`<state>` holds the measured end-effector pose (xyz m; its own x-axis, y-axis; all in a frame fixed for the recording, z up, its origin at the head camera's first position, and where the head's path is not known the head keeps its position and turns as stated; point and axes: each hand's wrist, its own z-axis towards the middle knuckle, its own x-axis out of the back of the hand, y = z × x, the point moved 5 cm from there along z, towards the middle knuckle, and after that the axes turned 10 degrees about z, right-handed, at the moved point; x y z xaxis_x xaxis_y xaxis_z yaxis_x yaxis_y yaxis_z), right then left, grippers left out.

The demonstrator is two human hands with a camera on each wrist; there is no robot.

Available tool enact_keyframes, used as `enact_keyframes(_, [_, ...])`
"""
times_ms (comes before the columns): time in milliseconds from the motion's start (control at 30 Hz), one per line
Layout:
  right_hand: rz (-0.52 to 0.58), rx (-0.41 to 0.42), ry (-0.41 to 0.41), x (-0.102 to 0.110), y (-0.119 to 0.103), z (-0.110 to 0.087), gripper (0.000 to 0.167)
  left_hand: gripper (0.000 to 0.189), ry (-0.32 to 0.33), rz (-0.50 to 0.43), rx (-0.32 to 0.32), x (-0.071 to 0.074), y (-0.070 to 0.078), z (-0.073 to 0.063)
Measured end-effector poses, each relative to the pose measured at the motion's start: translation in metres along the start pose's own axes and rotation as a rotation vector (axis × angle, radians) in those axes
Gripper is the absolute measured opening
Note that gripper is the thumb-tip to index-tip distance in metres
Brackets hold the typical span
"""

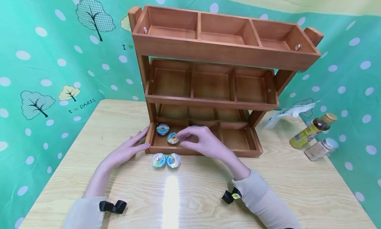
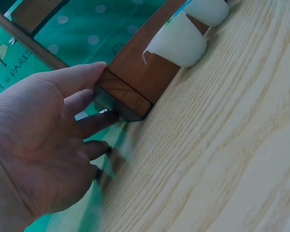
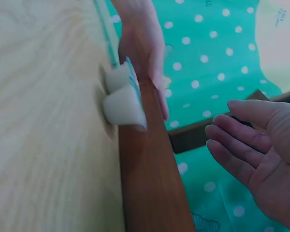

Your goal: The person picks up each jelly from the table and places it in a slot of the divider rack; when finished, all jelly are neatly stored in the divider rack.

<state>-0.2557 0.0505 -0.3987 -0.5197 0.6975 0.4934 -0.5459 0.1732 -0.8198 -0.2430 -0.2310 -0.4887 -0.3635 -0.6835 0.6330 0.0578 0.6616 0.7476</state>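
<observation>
My left hand [image 1: 128, 149] rests against the left end of the brown wooden rack's bottom tray [image 1: 205, 152], thumb on the front corner, the other fingers along the side. My right hand [image 1: 205, 141] hovers over the tray with loosely bent fingers. Its fingertips are beside a small sealed jelly cup [image 1: 173, 138] in the left compartment; the right wrist view shows nothing between them. Behind that cup sits another jelly cup [image 1: 162, 129]. Two more, a left cup [image 1: 159, 160] and a right cup [image 1: 173, 160], stand side by side on the table before the tray.
The rack's top tier [image 1: 226, 47] and middle tier [image 1: 211, 101] overhang the bottom tray; each is divided into three compartments. At right on the table [image 1: 202, 196] are a yellow-labelled bottle [image 1: 309, 133], a clear jar [image 1: 319, 149] and a whitish packet [image 1: 285, 114]. A patterned curtain [image 1: 59, 50] hangs behind.
</observation>
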Motion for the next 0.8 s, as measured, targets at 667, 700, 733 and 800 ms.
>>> enact_keyframes(667, [-0.18, -0.085, -0.33, -0.047, 0.001, -0.005, 0.053, 0.074, 0.004, 0.02, 0.017, 0.001, 0.0, -0.003])
enact_keyframes(700, [-0.197, -0.083, -0.334, -0.047, 0.0, -0.006, 0.054, 0.075, 0.003, 0.02, 0.018, 0.001, 0.001, -0.002])
enact_keyframes(733, [-0.209, -0.086, -0.339, -0.048, 0.0, -0.006, 0.054, 0.075, 0.002, 0.018, 0.018, 0.001, 0.001, -0.002])
enact_keyframes(800, [-0.23, -0.092, -0.349, -0.049, 0.0, -0.007, 0.055, 0.075, 0.002, 0.014, 0.017, 0.001, 0.003, -0.002])
